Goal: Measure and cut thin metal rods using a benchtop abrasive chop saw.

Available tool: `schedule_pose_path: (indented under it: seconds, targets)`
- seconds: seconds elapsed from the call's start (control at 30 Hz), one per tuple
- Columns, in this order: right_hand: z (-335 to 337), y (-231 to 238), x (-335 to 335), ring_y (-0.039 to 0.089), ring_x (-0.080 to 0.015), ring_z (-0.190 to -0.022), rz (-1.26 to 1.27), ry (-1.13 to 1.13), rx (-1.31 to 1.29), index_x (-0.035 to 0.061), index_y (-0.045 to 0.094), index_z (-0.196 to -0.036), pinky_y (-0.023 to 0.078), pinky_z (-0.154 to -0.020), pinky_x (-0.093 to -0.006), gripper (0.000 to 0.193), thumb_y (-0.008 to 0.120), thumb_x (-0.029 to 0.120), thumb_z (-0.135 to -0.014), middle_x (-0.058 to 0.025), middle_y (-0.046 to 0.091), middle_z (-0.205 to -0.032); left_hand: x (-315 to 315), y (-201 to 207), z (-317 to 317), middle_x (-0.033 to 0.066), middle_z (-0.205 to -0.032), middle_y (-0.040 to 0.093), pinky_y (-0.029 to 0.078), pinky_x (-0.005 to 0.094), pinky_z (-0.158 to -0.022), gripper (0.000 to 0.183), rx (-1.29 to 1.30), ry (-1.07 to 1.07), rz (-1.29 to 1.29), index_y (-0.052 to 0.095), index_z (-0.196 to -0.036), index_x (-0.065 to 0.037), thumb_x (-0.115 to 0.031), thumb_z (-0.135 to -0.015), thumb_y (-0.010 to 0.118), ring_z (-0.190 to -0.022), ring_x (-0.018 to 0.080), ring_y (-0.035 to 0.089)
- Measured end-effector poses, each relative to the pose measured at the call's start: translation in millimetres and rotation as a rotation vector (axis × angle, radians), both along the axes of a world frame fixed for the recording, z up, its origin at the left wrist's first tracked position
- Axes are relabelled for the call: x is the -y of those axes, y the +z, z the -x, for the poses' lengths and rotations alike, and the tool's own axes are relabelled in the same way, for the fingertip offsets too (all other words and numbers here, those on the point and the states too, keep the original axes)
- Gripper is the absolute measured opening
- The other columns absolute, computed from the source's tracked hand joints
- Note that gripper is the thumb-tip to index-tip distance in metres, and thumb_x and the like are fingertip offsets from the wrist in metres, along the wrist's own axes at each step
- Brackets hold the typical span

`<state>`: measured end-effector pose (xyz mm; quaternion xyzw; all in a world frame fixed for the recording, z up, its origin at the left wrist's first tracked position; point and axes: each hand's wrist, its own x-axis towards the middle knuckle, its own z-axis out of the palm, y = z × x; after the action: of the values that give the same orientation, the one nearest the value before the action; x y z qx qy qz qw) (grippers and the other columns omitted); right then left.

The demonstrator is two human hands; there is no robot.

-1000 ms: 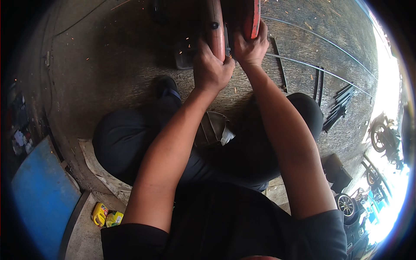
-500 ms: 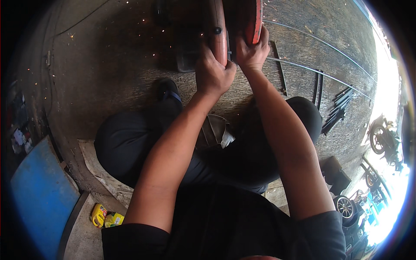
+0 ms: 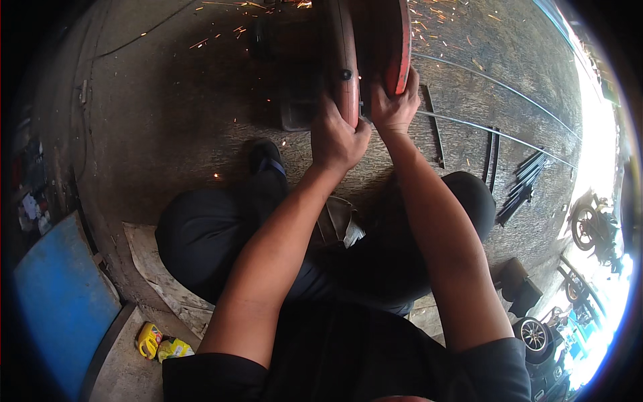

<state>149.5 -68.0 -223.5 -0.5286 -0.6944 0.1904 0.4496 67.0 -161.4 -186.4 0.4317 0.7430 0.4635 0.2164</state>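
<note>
A red cut-off saw reaches in from the top edge, and its far part is cut off from view. My left hand (image 3: 339, 137) is closed round the lower end of its worn, reddish loop handle (image 3: 345, 87). Just to the right, my right hand (image 3: 396, 107) is closed on the lower end of the bright red, curved guard (image 3: 402, 57), with some of the fingers hidden behind it. Orange sparks (image 3: 435, 20) spray on both sides of the saw near the top. Part of the saw's dark base (image 3: 297, 114) shows left of my left hand.
Long thin metal rods (image 3: 495, 124) run out to the right across the rough floor. Several dark metal bars (image 3: 524, 184) lie there too. My sandalled foot (image 3: 266, 157) is close by the saw. A blue panel (image 3: 63, 295) and a yellow bottle (image 3: 149, 340) are at lower left.
The sparks have grown denser near the top. Saw and hands sit slightly lower in the picture, along with much of the surrounding floor. Both hands keep their grip.
</note>
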Motion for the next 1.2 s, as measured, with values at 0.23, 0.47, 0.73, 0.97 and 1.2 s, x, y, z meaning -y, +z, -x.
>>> schedule_pose_path:
  seconds: [0.23, 0.47, 0.73, 0.97, 1.2]
  targets:
    - [0.2, -2.5, -0.6, 0.064, -0.0423, -0.084, -0.039, -0.031, 0.030, 0.0048, 0.050, -0.121, 0.052, -0.072, -0.0463, 0.053, 0.069, 0.022, -0.074, -0.0198, 0.065, -0.096, 0.0, 1.7, -0.9, 0.0326, -0.107, 0.056, 0.047, 0.0469, -0.087, 0.064, 0.012, 0.014, 0.006, 0.039, -0.123, 0.013, -0.007, -0.067, 0.064, -0.099, 0.0472, 0.058]
    - [0.6, -0.3, 2.0, 0.064, -0.0415, -0.085, 0.025, -0.037, 0.013, 0.0050, 0.051, -0.120, 0.052, -0.073, -0.0462, 0.050, 0.069, 0.020, -0.076, -0.0191, 0.065, -0.097, 1.0, 2.7, 0.8, 0.0352, -0.108, 0.056, 0.049, 0.0473, -0.085, 0.071, 0.009, -0.017, 0.025, 0.033, -0.129, 0.014, -0.006, -0.068, 0.064, -0.099, 0.0491, 0.058]
    - [-1.2, -2.4, 1.3, 0.063, -0.0408, -0.087, -0.010, -0.013, 0.056, 0.0044, 0.052, -0.120, 0.051, -0.073, -0.0458, 0.049, 0.069, 0.020, -0.077, -0.0180, 0.061, -0.107, 1.3, -2.2, 0.8, 0.0328, -0.102, 0.058, 0.052, 0.0478, -0.079, 0.077, -0.078, -0.010, -0.016, 0.032, -0.133, 0.010, -0.010, -0.068, 0.068, -0.089, 0.0473, 0.061]
    - [-0.7, -0.7, 1.7, 0.064, -0.0399, -0.088, 0.018, 0.000, 0.022, 0.0036, 0.052, -0.121, 0.051, -0.073, -0.0451, 0.051, 0.069, 0.020, -0.076, -0.0173, 0.061, -0.107, 1.1, 0.9, -0.2, 0.0340, -0.105, 0.056, 0.047, 0.0480, -0.085, 0.065, 0.050, -0.002, 0.022, 0.036, -0.125, 0.013, -0.005, -0.067, 0.063, -0.098, 0.0487, 0.058]
    - [-1.9, -4.6, 1.0, 0.064, -0.0401, -0.088, 0.028, -0.017, 0.027, 0.0040, 0.053, -0.121, 0.051, -0.073, -0.0448, 0.051, 0.070, 0.020, -0.076, -0.0174, 0.061, -0.107, 1.5, 2.6, -0.3, 0.0338, -0.108, 0.054, 0.046, 0.0473, -0.088, 0.065, 0.083, -0.008, 0.039, 0.037, -0.125, 0.011, -0.004, -0.067, 0.063, -0.102, 0.0477, 0.056]
